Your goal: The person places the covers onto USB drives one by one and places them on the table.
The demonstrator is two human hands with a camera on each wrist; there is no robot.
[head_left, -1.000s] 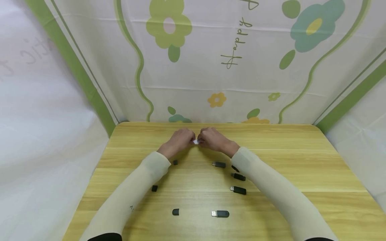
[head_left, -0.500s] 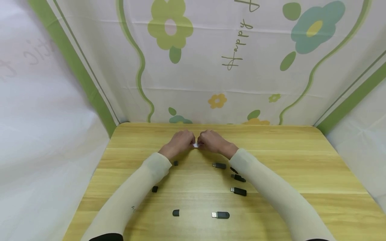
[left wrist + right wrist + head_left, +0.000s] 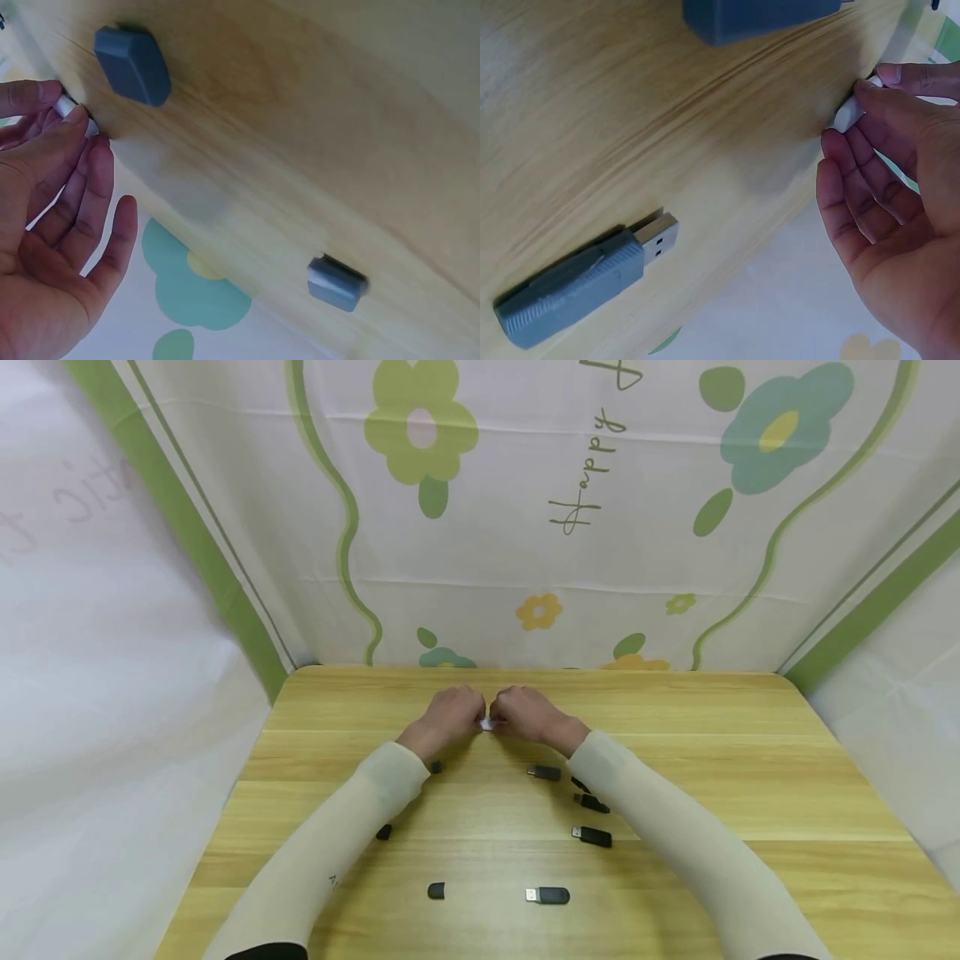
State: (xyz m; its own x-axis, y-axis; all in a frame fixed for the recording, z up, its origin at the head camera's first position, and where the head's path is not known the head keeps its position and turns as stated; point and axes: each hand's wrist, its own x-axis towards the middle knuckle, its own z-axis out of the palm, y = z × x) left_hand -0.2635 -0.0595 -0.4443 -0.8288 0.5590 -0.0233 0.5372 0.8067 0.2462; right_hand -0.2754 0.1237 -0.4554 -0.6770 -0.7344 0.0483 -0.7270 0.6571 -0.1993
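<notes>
Near the far edge of the table, my left hand (image 3: 455, 710) and my right hand (image 3: 525, 710) meet over a small white stick-shaped piece (image 3: 487, 724). Each hand pinches one end of it between thumb and index finger, close over the wood. In the left wrist view, its white end (image 3: 91, 127) shows by the left fingertips, the other fingers loosely bent. The right wrist view shows the rounded white body (image 3: 847, 116) under the right thumb. Most of the piece is hidden by fingers, and I cannot tell its exact kind.
Black USB sticks lie right of centre, including one in front (image 3: 553, 895), one behind it (image 3: 592, 836) and one farther back (image 3: 543, 772). Toward the left are loose black caps: a front cap (image 3: 437, 891), and two partly covered by the left sleeve (image 3: 322, 860). A patterned cloth (image 3: 480, 527) hangs behind.
Both hands have come slightly nearer to me, keeping the white piece pinched between them. The USB sticks and caps on the table have not moved.
</notes>
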